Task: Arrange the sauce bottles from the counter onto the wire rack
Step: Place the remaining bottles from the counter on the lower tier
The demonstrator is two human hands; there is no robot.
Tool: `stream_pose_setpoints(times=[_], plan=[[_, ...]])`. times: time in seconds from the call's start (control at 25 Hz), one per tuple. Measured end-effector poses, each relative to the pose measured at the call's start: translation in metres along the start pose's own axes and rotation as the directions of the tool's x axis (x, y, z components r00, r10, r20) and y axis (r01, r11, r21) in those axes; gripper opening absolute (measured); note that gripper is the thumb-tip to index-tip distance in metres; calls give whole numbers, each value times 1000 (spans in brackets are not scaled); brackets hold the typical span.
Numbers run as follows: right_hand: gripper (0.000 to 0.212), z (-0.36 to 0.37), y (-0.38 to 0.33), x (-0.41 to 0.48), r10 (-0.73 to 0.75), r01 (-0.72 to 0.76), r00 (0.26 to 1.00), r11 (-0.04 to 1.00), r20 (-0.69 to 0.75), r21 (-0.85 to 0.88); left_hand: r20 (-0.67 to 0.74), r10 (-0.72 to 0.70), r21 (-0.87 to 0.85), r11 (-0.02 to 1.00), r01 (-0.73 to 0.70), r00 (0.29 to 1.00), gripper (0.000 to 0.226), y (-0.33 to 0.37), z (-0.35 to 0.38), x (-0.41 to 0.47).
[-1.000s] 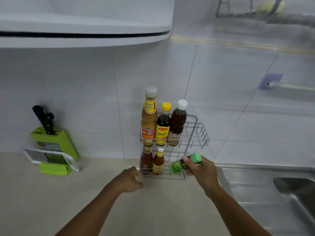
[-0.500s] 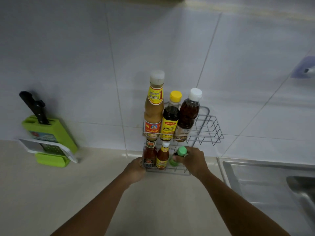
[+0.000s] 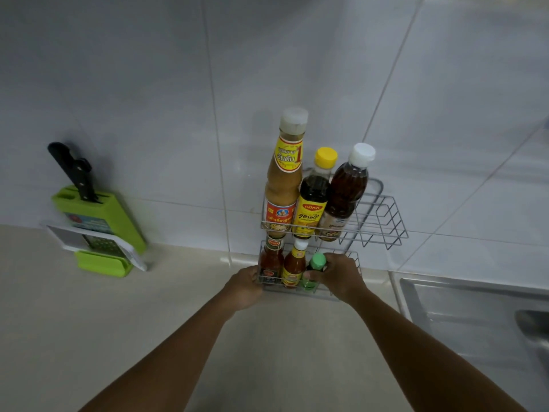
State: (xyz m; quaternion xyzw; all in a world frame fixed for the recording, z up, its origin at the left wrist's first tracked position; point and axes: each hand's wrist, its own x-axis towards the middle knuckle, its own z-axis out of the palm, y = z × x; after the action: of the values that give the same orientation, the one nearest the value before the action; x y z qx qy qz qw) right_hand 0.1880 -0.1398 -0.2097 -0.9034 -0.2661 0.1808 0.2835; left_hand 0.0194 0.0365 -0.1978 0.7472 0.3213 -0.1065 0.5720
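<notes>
Right hand (image 3: 338, 276) wraps the small green bottle (image 3: 313, 272), upright on the rack's (image 3: 383, 221) lower shelf beside two red sauces. Left hand (image 3: 245, 285) clasps the rack's corner, steadying it. Looks light, smooth, probably slippery; best gripped round the body.

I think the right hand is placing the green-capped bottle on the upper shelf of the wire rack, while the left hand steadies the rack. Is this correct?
Not quite. The head view shows the right hand setting the green-capped bottle on the lower shelf of the wire rack, beside two small red sauce bottles. The left hand does rest at the rack's lower left corner.
</notes>
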Motion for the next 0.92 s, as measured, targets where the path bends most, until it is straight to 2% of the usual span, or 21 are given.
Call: stream_pose_setpoints(times=[0.16, 0.28, 0.4, 0.48, 0.68, 0.76, 0.84, 0.92], plan=[[45, 2, 7, -3, 22, -23, 999, 999, 29, 48, 17, 4, 17, 1000, -4, 1000, 81, -3, -1, 0], [70, 2, 13, -10, 37, -40, 996, 999, 81, 37, 4, -69, 95, 993, 68, 998, 76, -11, -6, 6], [89, -2, 16, -25, 85, -87, 995, 996, 50, 38, -34, -95, 192, 976, 100, 995, 70, -18, -18, 7], [84, -4, 15, -37, 87, -87, 996, 996, 14, 22, -19, -78, 187, 979, 80, 997, 65, -16, -26, 0], [65, -4, -7, -73, 46, -43, 989, 999, -138, 25, 19, 64, 177, 982, -66, 998, 48, -9, -58, -33], [48, 0, -22, -85, -4, 9, 980, 1000, -198, 22, 30, 103, 162, 981, -106, 994, 45, -14, -79, -44], [32, 0, -47, -105, -112, 110, 976, 994, -186, -20, 29, 130, 169, 977, -133, 991, 50, -30, -101, -59], [25, 1, -68, -123, -186, 186, 981, 983, -52, -3, 0, 158, 273, 950, -152, 987, 54, -51, -119, -73]])
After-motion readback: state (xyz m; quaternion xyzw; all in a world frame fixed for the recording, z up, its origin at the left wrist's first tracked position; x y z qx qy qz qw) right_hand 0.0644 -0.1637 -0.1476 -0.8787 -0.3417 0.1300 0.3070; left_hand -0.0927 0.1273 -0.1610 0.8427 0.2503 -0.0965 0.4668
